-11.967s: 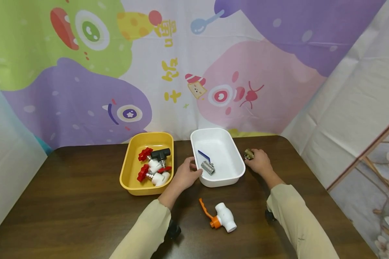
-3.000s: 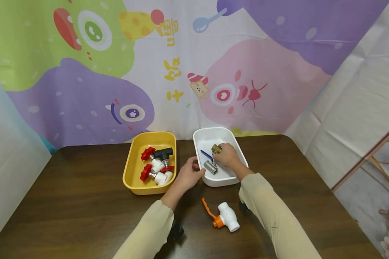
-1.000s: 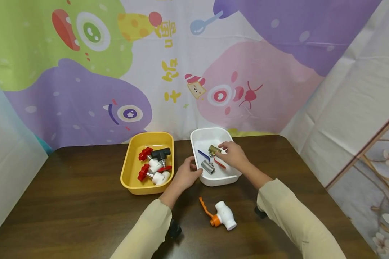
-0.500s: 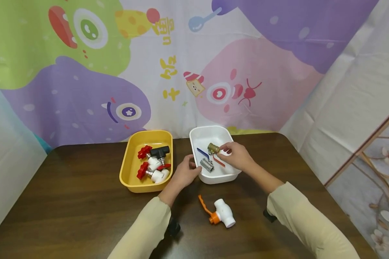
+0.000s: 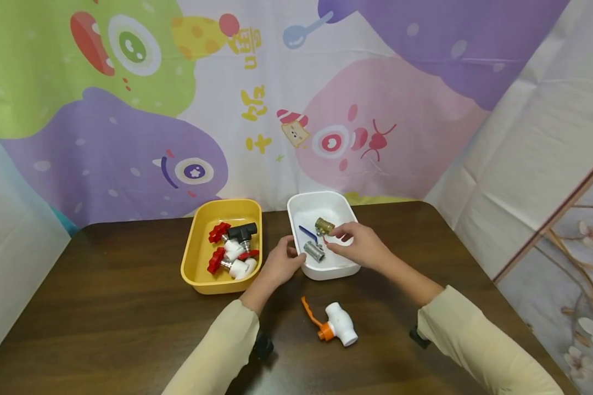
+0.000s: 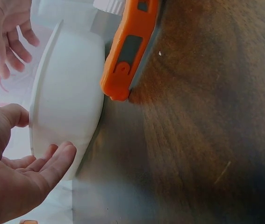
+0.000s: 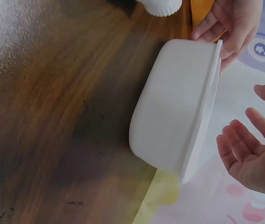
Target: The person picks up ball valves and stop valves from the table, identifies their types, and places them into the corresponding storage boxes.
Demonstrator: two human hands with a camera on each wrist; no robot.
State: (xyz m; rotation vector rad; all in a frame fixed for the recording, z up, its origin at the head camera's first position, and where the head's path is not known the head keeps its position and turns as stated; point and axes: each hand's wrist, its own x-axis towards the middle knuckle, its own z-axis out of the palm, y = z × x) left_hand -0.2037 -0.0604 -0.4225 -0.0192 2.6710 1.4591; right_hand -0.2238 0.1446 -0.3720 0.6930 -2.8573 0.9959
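My left hand (image 5: 281, 262) grips the left rim of a white tray (image 5: 346, 269), thumb over the rim and fingers along the outer wall. My right hand (image 5: 358, 244) hovers above the tray's right side with nothing in it; the right wrist view shows its fingers loosely bent and apart. Just beyond its fingertips, a brass ball valve (image 5: 323, 226) lies in the tray, its red lever mostly hidden behind the hand. Nearer me in the tray sits a silver ball valve (image 5: 313, 251) with a blue lever (image 5: 307, 233).
A yellow tray (image 5: 190, 269) on the left holds several valves with red handwheels (image 5: 216, 260) and a black one (image 5: 242, 231). On the brown table (image 5: 128, 340) in front of the white tray lies a white plastic ball valve (image 5: 342, 323) with an orange lever. A printed cloth hangs behind.
My right hand has brought the brass ball valve from the table right of the white tray into it, let it go, and drawn slightly back toward me. The left hand keeps its grip.
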